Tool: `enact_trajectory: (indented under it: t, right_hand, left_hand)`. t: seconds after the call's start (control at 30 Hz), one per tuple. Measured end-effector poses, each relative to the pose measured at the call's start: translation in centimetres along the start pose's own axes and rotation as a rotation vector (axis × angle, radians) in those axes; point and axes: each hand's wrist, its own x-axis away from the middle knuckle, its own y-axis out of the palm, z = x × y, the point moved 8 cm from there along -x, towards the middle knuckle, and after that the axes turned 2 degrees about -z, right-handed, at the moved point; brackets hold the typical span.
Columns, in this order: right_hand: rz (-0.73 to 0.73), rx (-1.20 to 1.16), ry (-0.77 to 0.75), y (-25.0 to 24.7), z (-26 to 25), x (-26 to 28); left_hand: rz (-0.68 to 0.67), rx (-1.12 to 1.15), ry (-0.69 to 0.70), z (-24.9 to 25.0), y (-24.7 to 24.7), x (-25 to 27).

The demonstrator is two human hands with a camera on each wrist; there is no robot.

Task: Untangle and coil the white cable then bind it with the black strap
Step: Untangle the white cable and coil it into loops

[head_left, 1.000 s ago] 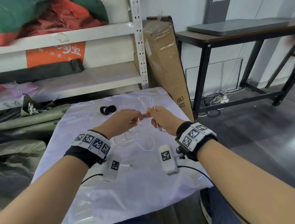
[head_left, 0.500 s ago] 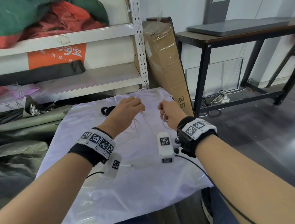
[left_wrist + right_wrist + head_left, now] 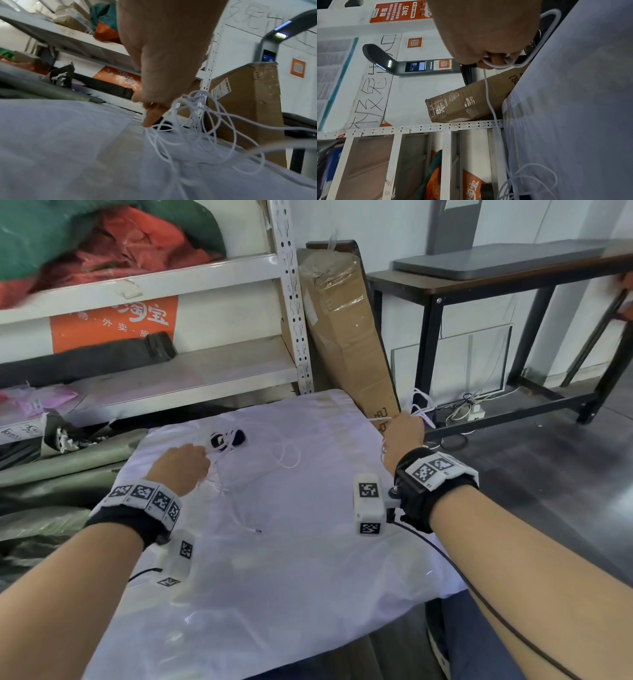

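Note:
A thin white cable (image 3: 289, 455) lies in loose loops on the white sheet (image 3: 308, 559) that covers the table. My left hand (image 3: 181, 465) sits low over the sheet at centre left and pinches a bunch of cable strands (image 3: 164, 136) between thumb and fingers. My right hand (image 3: 404, 429) is raised at the table's far right corner and grips coiled cable loops (image 3: 419, 405), with one strand (image 3: 489, 94) hanging down from the fist. The cable's plug end (image 3: 257, 531) rests on the sheet between my wrists.
A black strap (image 3: 227, 438) lies on the sheet beyond my left hand. A taped cardboard box (image 3: 346, 337) leans against the white shelf rack (image 3: 291, 302) behind the table. A dark desk (image 3: 496, 278) stands at the right, with wires on the floor under it.
My hands were together over the middle of the sheet. They have pulled apart: the left went down and left to the sheet, the right went out to the far right corner with cable loops.

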Motion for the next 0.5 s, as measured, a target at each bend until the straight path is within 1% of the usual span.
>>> enact_trajectory:
  t: [0.03, 0.07, 0.1, 0.13, 0.17, 0.2, 0.23, 0.27, 0.3, 0.33, 0.4, 0.43, 0.5]
  right_hand:
    - [0.006, 0.001, -0.075, 0.5, -0.5, 0.1]
    - [0.006, -0.185, -0.078, 0.9, -0.6, 0.4]
    - [-0.021, -0.631, 0.079, 1.6, 0.1, 0.4]
    - [-0.113, -1.044, 0.181, 2.6, -0.2, 0.4]
    - [-0.127, -1.175, 0.117, 2.5, -0.8, 0.7]
    - [-0.108, -1.203, 0.066, 2.3, -1.1, 0.4]
    - [-0.111, -1.217, 0.067, 2.3, -1.1, 0.5]
    - [-0.139, -1.221, 0.051, 2.2, -1.6, 0.9]
    - [-0.175, -1.246, 0.027, 2.1, -2.3, 1.3]
    - [-0.214, -1.277, -0.005, 2.0, -3.0, 1.5]
    - [-0.324, -1.265, -0.093, 2.0, -4.6, 2.2]
    - [-0.38, -1.238, -0.124, 2.1, -5.3, 2.6]
    - [-0.484, -1.222, -0.15, 2.4, -6.2, 3.3]
  left_hand:
    - [-0.088, 0.055, -0.065, -0.4, 1.0, -0.1]
    - [-0.108, 0.139, -0.109, -0.4, 1.4, -0.2]
    - [-0.09, 0.22, -0.164, -0.3, 1.2, -0.2]
    - [-0.021, 0.285, -0.222, -0.3, 0.4, -0.2]
    - [0.081, 0.334, -0.29, -0.2, -0.9, 0.0]
    - [0.198, 0.379, -0.327, -0.1, -2.4, 0.2]
    - [0.317, 0.449, -0.316, 0.3, -4.0, 0.4]
    - [0.429, 0.552, -0.266, 0.9, -5.6, 0.7]
    - [0.524, 0.647, -0.172, 1.8, -6.9, 0.8]
    - [0.586, 0.704, -0.064, 3.1, -8.2, 0.9]
    - [0.613, 0.759, 0.121, 6.4, -10.1, 1.2]
    - [0.606, 0.779, 0.185, 8.0, -10.8, 1.3]
    - [0.516, 0.886, 0.266, 10.4, -11.6, 1.2]
